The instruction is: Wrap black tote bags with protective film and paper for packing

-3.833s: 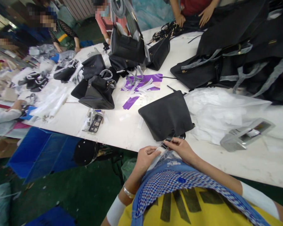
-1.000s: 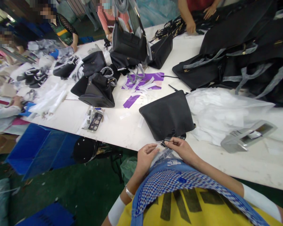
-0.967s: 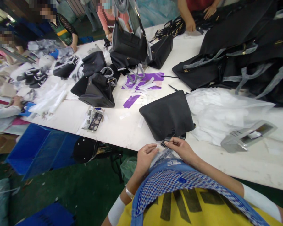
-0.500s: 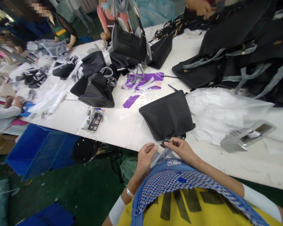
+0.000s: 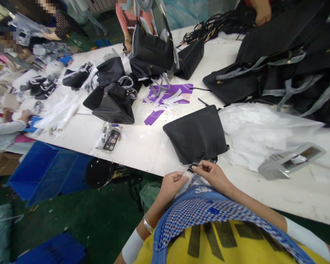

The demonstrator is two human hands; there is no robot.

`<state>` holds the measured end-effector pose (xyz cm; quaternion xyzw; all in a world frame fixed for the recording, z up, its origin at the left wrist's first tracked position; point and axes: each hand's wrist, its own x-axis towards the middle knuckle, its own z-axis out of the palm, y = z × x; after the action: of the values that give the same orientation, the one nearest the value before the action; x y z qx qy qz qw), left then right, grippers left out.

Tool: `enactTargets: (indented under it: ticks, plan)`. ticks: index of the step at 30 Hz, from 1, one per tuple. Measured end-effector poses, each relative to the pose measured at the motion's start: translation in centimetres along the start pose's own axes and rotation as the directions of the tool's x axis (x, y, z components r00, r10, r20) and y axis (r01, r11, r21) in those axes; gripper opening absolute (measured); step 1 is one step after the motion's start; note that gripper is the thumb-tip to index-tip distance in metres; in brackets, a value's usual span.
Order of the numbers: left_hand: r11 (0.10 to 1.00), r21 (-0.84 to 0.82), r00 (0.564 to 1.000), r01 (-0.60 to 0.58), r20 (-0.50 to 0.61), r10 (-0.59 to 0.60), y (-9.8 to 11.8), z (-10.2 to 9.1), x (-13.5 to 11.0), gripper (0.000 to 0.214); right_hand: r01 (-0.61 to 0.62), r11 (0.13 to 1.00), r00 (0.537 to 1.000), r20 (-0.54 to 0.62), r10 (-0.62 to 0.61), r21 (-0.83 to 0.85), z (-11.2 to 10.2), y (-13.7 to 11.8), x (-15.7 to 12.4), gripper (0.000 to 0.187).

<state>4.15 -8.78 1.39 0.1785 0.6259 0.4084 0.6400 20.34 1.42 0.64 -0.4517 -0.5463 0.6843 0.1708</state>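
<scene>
A flat black bag lies on the white table close to its near edge. Just below it, my left hand and my right hand meet over the table edge. Both pinch a small piece of clear plastic film around the bag's dark strap end. My right fingers are closed on the strap end. My left fingers are closed on the film.
White tissue and plastic sheets and a grey tape dispenser lie to the right. Several black handbags and purple sheets sit farther back. Other people work at the far and left sides. Blue crates stand on the green floor.
My hands have stayed at the bag's strap end, the left one shifting slightly. People at the far side have moved their hands, and the view has tilted a little.
</scene>
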Motion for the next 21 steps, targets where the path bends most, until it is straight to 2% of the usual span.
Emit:
enactTargets:
  ticks: [7,13,18,21]
  plan:
    - [0.998,-0.049,0.998,-0.037,-0.043,0.035,0.1,0.3,0.3,0.043,0.019,0.999,1.000,0.020,-0.018,-0.041,0.0,0.2,0.2,0.039]
    - [0.995,0.015,0.993,-0.098,-0.070,0.099,-0.1,0.5,0.6,0.037,0.030,0.999,1.000,0.007,-0.030,-0.028,-0.1,0.1,0.2,0.041]
    - [0.998,0.014,0.997,-0.055,-0.050,0.056,0.1,0.2,0.8,0.038,0.024,0.999,1.000,0.010,-0.024,-0.043,0.1,-0.1,0.3,0.044]
    - [0.996,0.010,0.993,-0.090,-0.075,0.090,0.2,0.1,1.1,0.036,0.033,0.998,0.999,0.013,-0.032,-0.058,0.1,-0.1,0.5,0.043]
